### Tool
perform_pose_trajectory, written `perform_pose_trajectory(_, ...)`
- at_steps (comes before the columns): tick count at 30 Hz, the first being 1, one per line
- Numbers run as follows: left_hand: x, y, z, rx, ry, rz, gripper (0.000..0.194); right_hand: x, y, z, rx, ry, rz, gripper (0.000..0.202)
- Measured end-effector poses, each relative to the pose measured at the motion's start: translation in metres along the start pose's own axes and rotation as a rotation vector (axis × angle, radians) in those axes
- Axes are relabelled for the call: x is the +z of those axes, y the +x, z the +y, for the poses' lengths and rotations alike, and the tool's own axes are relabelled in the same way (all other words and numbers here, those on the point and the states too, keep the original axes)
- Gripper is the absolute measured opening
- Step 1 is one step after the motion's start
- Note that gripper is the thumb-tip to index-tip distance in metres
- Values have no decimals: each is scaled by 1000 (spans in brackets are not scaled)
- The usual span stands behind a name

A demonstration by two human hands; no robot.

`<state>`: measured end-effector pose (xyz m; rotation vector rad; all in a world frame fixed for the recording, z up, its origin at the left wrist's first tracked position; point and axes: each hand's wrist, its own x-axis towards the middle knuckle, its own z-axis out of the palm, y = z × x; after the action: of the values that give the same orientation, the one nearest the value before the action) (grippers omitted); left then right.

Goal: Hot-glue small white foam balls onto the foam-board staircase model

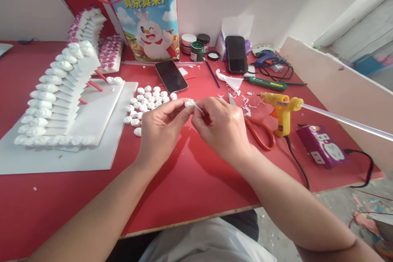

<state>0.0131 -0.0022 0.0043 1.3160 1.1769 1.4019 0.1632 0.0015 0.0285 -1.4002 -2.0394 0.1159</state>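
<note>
Red smooth-topped table [190, 196]; directly on it: flat white board [101, 161], cluster of small round white rosettes [151, 99], black-screened rectangular phone [171, 76], orange-handled scissors [272, 136], yellow plastic glue gun [280, 110], purple corded box [321, 145].

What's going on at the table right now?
A person's left hand pinches a small white rosette while the right hand grips its trailing strip. Similar rosettes lie loose beside the left hand. Farther left is a white stepped model; a yellow glue gun is at right.
</note>
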Motion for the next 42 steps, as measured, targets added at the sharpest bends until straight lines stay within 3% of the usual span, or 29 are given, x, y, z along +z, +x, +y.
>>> perform_pose_trajectory(6, -4, 3, -3, -49, -55, 14, 21, -4, 4, 6, -29, 94, -118, 19)
perform_pose_trajectory(12, -14, 10, -6, -128, -60, -73, 36, -9, 6, 13, -71, 106, -236, 21)
perform_pose_trajectory(22, -13, 12, -8, -142, -178, -150, 20, -13, 7, 9, 62, 218, -77, 15)
perform_pose_trajectory(35, -16, 10, -5, -19, -39, -126, 14, -16, 4, 15, -249, 144, -63, 17)
perform_pose_trajectory(42, -18, 11, -6, 0, 15, -157, 11, -12, 5, 20, -267, 153, -95, 19)
